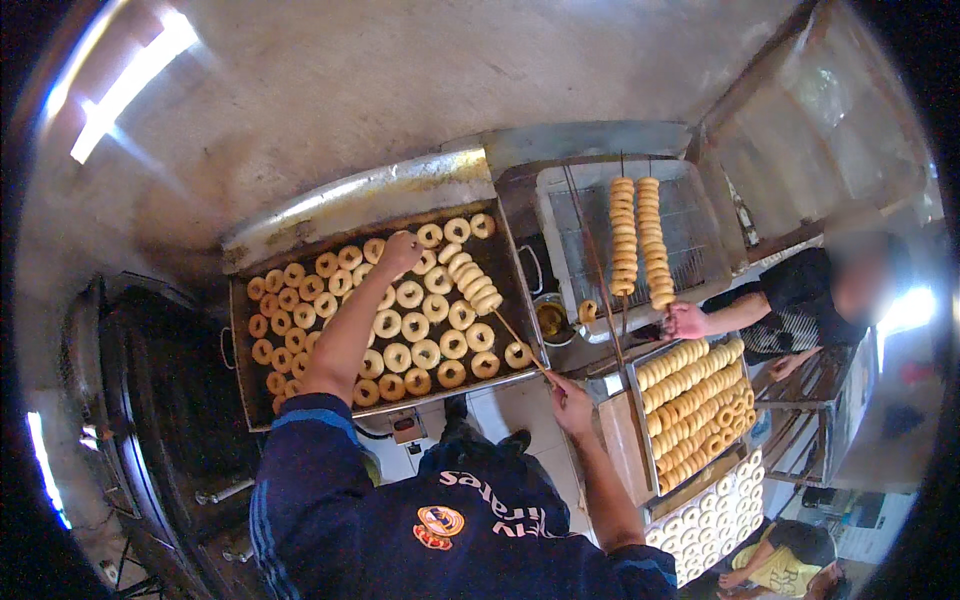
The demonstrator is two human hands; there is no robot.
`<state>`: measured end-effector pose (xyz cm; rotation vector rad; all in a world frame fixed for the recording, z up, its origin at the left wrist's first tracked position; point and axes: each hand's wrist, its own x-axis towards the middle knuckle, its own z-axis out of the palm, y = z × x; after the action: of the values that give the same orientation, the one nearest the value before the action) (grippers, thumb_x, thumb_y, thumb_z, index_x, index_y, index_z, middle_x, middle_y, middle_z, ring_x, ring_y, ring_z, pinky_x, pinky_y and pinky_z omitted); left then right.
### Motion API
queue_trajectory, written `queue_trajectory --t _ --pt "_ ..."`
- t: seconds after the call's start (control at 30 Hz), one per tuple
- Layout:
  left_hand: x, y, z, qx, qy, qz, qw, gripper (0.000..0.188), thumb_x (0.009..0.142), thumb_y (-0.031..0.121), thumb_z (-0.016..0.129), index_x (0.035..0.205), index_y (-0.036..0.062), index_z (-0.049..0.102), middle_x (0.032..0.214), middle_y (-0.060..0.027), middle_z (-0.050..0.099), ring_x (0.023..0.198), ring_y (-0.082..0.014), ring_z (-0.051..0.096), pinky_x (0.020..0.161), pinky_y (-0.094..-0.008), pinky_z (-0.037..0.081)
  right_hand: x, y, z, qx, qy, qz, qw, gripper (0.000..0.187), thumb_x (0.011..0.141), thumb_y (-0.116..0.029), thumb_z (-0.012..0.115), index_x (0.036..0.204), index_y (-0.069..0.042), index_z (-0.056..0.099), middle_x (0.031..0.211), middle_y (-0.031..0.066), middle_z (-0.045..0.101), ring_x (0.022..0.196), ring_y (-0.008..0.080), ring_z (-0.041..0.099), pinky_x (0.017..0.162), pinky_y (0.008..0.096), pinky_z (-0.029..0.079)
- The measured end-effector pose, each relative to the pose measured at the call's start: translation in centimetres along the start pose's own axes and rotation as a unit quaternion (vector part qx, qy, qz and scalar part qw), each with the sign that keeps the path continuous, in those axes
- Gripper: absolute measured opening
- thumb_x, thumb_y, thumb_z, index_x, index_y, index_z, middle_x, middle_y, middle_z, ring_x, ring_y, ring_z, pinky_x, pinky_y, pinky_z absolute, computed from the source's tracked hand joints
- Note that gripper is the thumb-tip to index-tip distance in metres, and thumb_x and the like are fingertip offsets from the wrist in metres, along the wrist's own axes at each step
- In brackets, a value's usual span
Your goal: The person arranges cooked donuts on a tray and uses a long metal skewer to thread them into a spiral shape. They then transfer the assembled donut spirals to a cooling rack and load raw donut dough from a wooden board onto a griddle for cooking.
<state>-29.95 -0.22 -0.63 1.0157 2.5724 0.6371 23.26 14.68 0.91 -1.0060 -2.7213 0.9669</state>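
Here's the big rectangular pan [513, 305], crowded with loose dough rings [409, 303], packed from its left edge almost to its right, the dark bottom peeping between them. The left hand [403, 252] is over the far half of it, fingers bunched low among the rings; whether they have hold of one, I cannot tell. Over at the near right corner, just outside the pan, it's the right hand [573, 408], fingers closed round the end of a thin stick [520, 345]. That stick slants in over the corner, and there's a short row of threaded rings [470, 280] on it, towards the pan's right edge!

Beyond that edge lies a metal tray [690, 220] with a wire rack, and two long stacks of golden rings [622, 240] run across it on rods. A co-worker's hand [686, 320] is right at the near end of the right-hand stack. By the tray's near left corner sits a single ring [588, 311], and just beside it a small bowl [560, 341] of amber liquid. Nearer, another tray [641, 430] is filled with rows of golden rings, and past its near edge, paler rings [703, 520] lie in close ranks.
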Motion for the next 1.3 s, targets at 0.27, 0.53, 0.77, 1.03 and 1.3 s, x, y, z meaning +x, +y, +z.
queue_trajectory --t 0.27,0.53,0.77,1.03,1.3 --pt "-0.9 -2.1 -0.4 -0.008 0.006 0.092 0.996 0.022 0.094 0.022 0.062 0.091 0.0013 0.069 0.089 -0.0224 0.072 0.089 -0.0433 0.07 0.081 -0.0531 0.055 2.3 -4.5 -1.2 -0.052 0.0 -0.002 0.999 0.048 0.089 -0.009 0.063 0.134 -0.021 0.071 0.106 0.0141 0.077 0.079 0.0317 0.073 0.07 0.0438 0.059" --pt "2.4 -9.2 -3.9 -0.036 0.039 0.028 0.998 0.026 0.099 0.023 0.061 0.105 0.0015 0.074 0.084 -0.0206 0.071 0.082 -0.0382 0.07 0.078 -0.05 0.054 4.6 -2.7 1.4 0.024 0.014 -0.028 0.999 0.041 0.095 -0.009 0.065 0.134 -0.018 0.072 0.107 0.0136 0.078 0.079 0.0265 0.074 0.07 0.0384 0.059" --pt "-6.6 -0.4 -9.9 -0.113 -0.001 0.056 0.992 0.022 0.101 0.021 0.065 0.107 0.0023 0.075 0.087 -0.0156 0.073 0.08 -0.0256 0.07 0.078 -0.0392 0.055 -1.4 4.6 -0.9 0.208 0.07 -0.066 0.973 0.034 0.098 -0.007 0.065 0.131 -0.006 0.073 0.102 0.0103 0.077 0.074 0.0092 0.063 0.074 0.0269 0.053" --pt "-15.0 5.5 -0.7 -0.076 -0.082 -0.04 0.993 0.019 0.097 0.02 0.068 0.106 0.0048 0.075 0.101 -0.02 0.075 0.092 -0.0341 0.073 0.083 -0.0451 0.057 -2.0 1.4 -10.7 -0.033 -0.059 -0.006 0.998 0.033 0.092 -0.016 0.07 0.124 -0.015 0.077 0.084 0.0148 0.075 0.069 0.026 0.072 0.067 0.0395 0.058" --pt "-12.2 -0.1 2.7 0.023 0.003 -0.062 0.998 0.026 0.101 0.024 0.061 0.109 0.0024 0.073 0.1 -0.0203 0.075 0.089 -0.0367 0.072 0.082 -0.0486 0.058 -1.7 3.8 -8.9 0.0 -0.069 -0.046 0.997 0.033 0.093 -0.018 0.068 0.125 -0.014 0.075 0.081 0.0171 0.073 0.067 0.0299 0.07 0.064 0.0391 0.057"
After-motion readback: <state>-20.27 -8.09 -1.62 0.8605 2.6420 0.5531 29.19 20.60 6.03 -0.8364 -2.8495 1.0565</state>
